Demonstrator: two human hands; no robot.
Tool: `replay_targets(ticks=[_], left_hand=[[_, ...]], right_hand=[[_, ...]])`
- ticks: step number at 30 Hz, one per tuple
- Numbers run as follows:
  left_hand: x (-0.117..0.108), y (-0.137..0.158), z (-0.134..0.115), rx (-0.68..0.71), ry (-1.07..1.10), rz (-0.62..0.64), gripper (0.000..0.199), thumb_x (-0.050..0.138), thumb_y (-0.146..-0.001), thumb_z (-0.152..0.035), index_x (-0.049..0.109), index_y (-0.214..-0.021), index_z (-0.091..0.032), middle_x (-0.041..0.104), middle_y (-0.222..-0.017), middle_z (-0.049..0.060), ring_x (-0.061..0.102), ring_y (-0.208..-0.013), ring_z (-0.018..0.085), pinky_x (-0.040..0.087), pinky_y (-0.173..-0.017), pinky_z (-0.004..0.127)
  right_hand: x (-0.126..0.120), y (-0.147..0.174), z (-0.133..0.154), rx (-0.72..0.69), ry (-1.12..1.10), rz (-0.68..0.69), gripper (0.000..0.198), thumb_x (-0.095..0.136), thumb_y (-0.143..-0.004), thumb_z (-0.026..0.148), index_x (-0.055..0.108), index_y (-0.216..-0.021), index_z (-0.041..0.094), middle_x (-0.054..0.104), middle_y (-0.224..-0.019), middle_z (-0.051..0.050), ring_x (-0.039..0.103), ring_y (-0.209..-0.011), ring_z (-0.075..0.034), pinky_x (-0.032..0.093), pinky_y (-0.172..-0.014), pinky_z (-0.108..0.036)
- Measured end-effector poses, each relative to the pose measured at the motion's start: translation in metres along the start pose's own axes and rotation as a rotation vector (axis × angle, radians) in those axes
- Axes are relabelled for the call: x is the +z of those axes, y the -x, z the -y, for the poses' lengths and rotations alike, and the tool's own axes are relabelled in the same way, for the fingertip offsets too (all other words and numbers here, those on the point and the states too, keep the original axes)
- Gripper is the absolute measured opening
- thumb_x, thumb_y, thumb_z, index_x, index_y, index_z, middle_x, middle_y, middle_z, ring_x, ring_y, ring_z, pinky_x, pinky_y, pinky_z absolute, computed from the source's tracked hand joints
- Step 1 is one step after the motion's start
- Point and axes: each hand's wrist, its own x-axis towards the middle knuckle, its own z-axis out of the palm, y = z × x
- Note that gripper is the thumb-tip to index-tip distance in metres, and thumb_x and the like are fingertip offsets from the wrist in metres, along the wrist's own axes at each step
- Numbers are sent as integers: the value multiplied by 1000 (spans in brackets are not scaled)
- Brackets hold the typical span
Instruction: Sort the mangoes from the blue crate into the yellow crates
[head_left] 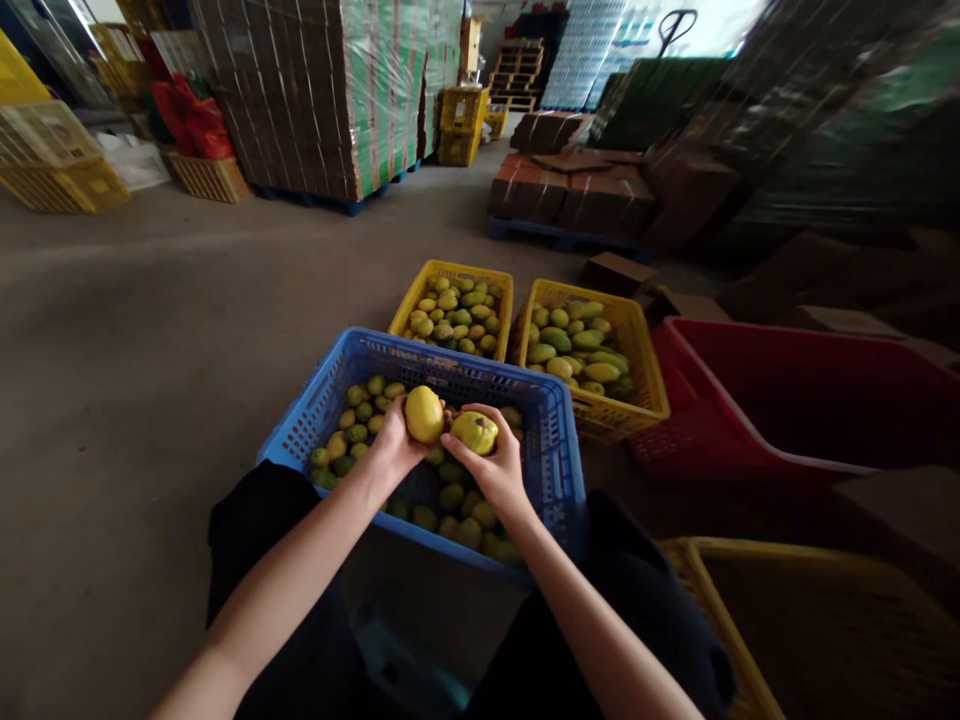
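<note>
My left hand (396, 435) is closed around a smooth yellow lemon (424, 414). Close beside it, my right hand (496, 462) grips a lumpier yellow-green lemon (475, 432) with a dark blemish on its upper side. Both hands are above a blue plastic crate (480, 378) that sits between my knees. Many green and yellow lemons (358, 432) lie inside it, heaped at the left and along the near side. My forearms and hands hide part of the crate's contents.
Just beyond stand two yellow crates of similar fruit, one on the left (450, 268) and one on the right (651, 365). A red bin (750, 455) and another yellow crate (701, 575) are at my right. Wrapped pallet stacks (300, 100) and flattened cartons (577, 190) stand farther back.
</note>
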Motion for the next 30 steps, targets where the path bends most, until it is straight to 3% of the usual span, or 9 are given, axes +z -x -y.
replay_targets(ticks=[5,8,13,15,18,23,30], left_hand=[[0,2,-3,24,222,-11,30,39,-88,-32,62,-82,-13,63,-67,8,63,-57,19,54,-50,28],[-1,1,-5,43,250,-23,27,43,-85,-31,63,-88,-12,64,-71,9,64,-61,20,56,-52,30],[-4,-3,-5,27,208,-61,27,40,-89,-29,61,-95,-14,63,-78,10,66,-68,22,59,-56,34],[-5,-5,-5,5,207,-80,26,39,-90,-28,59,-98,-14,63,-79,10,66,-70,21,60,-57,34],[-5,-5,-4,1,206,-96,24,39,-92,-27,57,-101,-13,62,-81,10,66,-71,21,60,-56,33],[-1,-1,-2,-7,241,-121,26,44,-91,-29,58,-103,-11,63,-83,12,66,-76,22,60,-54,29],[-1,0,-6,101,245,-137,26,44,-89,-33,60,-95,-13,60,-69,6,64,-64,19,60,-53,32]], right_hand=[[1,0,-3,1,33,23,43,82,-56,31,62,-93,20,61,-79,2,54,-70,-15,46,-64,-27],[3,-1,-4,88,-29,-3,45,83,-54,32,62,-92,21,60,-75,3,53,-66,-13,46,-60,-24],[7,-4,-2,481,-497,-40,33,74,-66,43,58,-84,20,63,-69,2,59,-57,-15,50,-48,-25],[5,-7,1,663,-656,-30,26,66,-74,43,57,-80,19,64,-64,0,60,-52,-15,51,-44,-24],[0,-12,5,823,-781,-35,21,52,-85,37,58,-80,17,66,-60,-4,61,-47,-15,50,-39,-22],[-5,-16,6,943,-839,-64,31,41,-91,37,58,-81,14,66,-56,-8,62,-45,-17,49,-35,-20],[-3,-15,8,967,-817,-59,35,38,-92,38,58,-79,13,66,-55,-10,60,-43,-16,49,-37,-20]])
